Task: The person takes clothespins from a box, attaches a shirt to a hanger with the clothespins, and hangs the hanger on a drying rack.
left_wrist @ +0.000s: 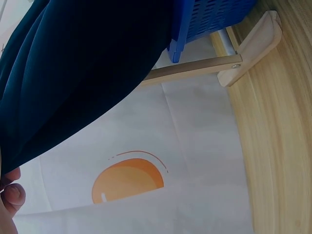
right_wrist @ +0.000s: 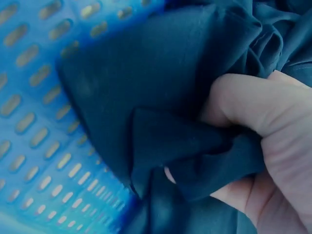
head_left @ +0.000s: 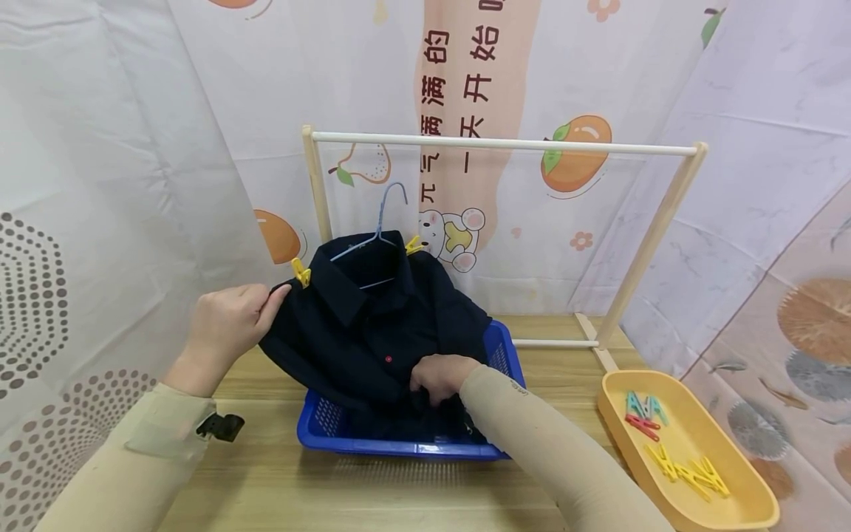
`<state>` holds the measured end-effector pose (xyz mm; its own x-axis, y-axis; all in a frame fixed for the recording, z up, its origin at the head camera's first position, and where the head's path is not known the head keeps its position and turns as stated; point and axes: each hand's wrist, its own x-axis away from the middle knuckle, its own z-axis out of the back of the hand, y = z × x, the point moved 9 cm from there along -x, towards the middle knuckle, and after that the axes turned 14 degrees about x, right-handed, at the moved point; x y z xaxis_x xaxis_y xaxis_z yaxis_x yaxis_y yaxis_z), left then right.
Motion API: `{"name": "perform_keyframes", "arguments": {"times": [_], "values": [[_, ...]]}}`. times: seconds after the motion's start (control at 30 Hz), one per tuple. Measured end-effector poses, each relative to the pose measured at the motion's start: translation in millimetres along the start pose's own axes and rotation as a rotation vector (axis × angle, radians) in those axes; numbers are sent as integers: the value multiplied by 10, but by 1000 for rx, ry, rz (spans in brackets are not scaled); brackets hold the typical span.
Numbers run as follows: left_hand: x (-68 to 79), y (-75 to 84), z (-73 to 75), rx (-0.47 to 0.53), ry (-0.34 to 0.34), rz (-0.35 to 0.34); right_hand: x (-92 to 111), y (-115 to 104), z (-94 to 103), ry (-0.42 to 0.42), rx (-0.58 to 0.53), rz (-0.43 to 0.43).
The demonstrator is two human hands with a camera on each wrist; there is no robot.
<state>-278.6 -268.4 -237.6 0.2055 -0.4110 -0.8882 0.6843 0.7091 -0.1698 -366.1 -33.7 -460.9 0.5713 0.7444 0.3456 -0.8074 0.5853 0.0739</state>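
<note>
A dark navy shirt is on a blue wire hanger, its lower part inside a blue basket. Yellow clothespins clip it at both shoulders, the left clothespin and the right clothespin. With thumb and fingers my left hand pinches the shirt's left shoulder, lifting it above the basket. My right hand grips the shirt's lower front over the basket. Folds of dark cloth lie between the right thumb and fingers in the right wrist view. Some of those fingertips are hidden by fabric.
Behind the basket stands a rack with a white top rail and wooden posts. A yellow tray at the right holds several clothespins, yellow, red and teal. Printed curtains enclose the wooden table.
</note>
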Motion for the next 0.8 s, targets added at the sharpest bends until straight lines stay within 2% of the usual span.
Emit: {"name": "perform_keyframes", "arguments": {"times": [0.23, 0.43, 0.57, 0.7, 0.8], "values": [[-7, 7, -4, -2, -2, -2, 70, 48, 136, 37, -57, -8], [-2, 6, -18, -2, -9, -2, 159, 120, 324, 105, -102, 50], [-2, 4, -27, 0, -13, -1, 236, 198, 446, 131, -55, 80], [-10, 8, -31, 4, -16, -3, 319, 325, 549, 149, 5, 52], [-17, 15, -31, 4, -15, -7, 379, 399, 605, 166, 3, 35]]}}
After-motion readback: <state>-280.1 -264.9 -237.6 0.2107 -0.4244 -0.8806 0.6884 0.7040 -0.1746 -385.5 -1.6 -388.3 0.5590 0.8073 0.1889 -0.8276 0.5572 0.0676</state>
